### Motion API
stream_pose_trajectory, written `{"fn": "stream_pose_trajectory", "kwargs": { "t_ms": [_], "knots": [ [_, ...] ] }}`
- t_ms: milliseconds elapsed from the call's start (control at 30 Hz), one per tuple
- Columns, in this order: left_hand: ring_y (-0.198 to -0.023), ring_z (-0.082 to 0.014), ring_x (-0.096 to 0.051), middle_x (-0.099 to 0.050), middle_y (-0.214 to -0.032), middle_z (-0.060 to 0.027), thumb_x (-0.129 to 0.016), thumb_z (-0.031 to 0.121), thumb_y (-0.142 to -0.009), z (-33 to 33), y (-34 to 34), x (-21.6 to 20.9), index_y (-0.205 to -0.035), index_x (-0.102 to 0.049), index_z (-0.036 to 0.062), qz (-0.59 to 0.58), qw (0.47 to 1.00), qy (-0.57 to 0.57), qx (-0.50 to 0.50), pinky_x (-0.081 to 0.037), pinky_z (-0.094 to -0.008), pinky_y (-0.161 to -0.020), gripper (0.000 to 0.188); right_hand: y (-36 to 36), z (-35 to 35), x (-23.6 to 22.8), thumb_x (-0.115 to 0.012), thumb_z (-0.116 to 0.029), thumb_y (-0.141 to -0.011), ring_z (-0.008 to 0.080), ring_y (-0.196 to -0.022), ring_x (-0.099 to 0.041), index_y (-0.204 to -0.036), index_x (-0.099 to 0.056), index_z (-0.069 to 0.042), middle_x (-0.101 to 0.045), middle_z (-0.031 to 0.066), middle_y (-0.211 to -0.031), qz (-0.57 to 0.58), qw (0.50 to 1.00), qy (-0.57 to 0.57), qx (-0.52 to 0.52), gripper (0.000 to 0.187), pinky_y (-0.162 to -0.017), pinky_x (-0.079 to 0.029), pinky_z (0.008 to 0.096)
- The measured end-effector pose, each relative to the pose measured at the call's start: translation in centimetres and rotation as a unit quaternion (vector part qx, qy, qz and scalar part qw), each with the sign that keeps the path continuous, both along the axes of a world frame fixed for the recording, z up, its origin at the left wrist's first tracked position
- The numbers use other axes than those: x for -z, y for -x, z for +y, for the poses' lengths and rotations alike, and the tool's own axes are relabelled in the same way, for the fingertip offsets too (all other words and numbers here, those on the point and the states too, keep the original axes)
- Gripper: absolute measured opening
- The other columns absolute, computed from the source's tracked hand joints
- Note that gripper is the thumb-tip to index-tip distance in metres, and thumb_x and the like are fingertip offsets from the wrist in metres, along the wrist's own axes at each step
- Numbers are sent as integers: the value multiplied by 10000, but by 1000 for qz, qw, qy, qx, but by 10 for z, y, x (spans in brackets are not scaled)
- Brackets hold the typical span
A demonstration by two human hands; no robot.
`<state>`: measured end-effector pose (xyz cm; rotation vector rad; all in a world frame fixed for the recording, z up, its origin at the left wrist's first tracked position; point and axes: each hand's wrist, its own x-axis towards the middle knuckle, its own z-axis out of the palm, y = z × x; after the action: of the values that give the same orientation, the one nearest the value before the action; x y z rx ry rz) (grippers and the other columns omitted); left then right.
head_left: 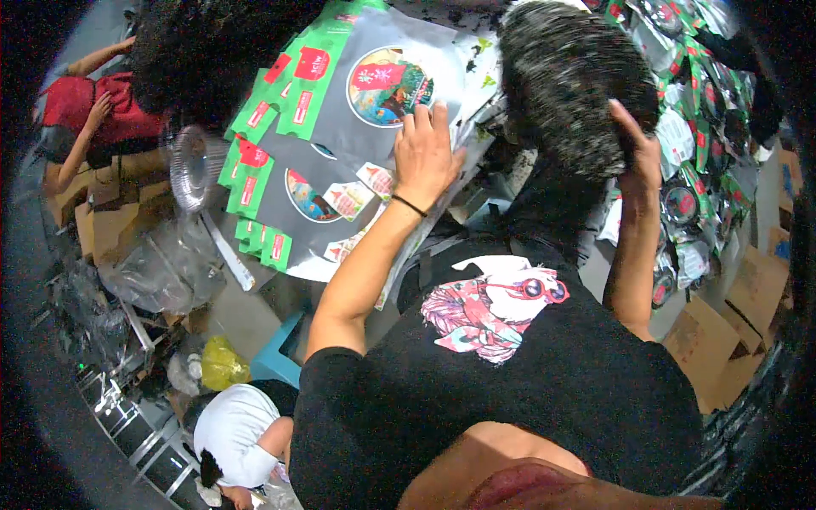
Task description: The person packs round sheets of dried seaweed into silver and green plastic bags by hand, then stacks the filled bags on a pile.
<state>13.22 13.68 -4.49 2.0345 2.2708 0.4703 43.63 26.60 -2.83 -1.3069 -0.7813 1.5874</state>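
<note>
Silver packaging sheets (pixel 340 144) with green card tabs and round colourful prints lie fanned under the left hand (pixel 425 157); its fingers are spread flat, pressing on the stack's edge, not gripping. Right hand (pixel 639 161) wraps partly around a dark fuzzy bundle (pixel 569 81), fingers hidden behind it. Worktop is fully covered. More packets (pixel 688 144) beyond the right hand blur at the rim.
</note>
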Motion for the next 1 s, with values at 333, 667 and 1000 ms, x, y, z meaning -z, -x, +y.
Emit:
{"fn": "stream_pose_trajectory", "kwargs": {
  "t_ms": [333,667,1000],
  "knots": [
    [-806,-318,-690,-668,-884,-147,-591,39,-821,-15,23,10,-918,-631,18,53,994,45,88,-562,-416,-694,107,-51,-1,10,-751,-79,-848,211,-1010,-698,-1140,-714,41,-721,112,-1121,9,996,-10,84,318,-902,-549,323],
    [-605,-23,-438,-546,-634,76,-782,220,-914,-10,80,11,-659,-613,55,-486,839,114,-215,-354,-220,-547,347,-57,1,22,-798,-159,-824,219,-976,-703,-1212,-679,17,-729,91,-1118,13,999,11,47,443,-909,-547,352],
    [-692,-135,-621,-695,-837,18,-696,280,-907,-23,83,62,-941,-704,72,-769,562,-24,-303,-500,-309,-621,211,125,-11,45,-913,-161,-701,163,-895,-687,-1182,-660,34,-737,80,-1050,48,929,55,-363,577,-855,-562,332]
  ]
}}
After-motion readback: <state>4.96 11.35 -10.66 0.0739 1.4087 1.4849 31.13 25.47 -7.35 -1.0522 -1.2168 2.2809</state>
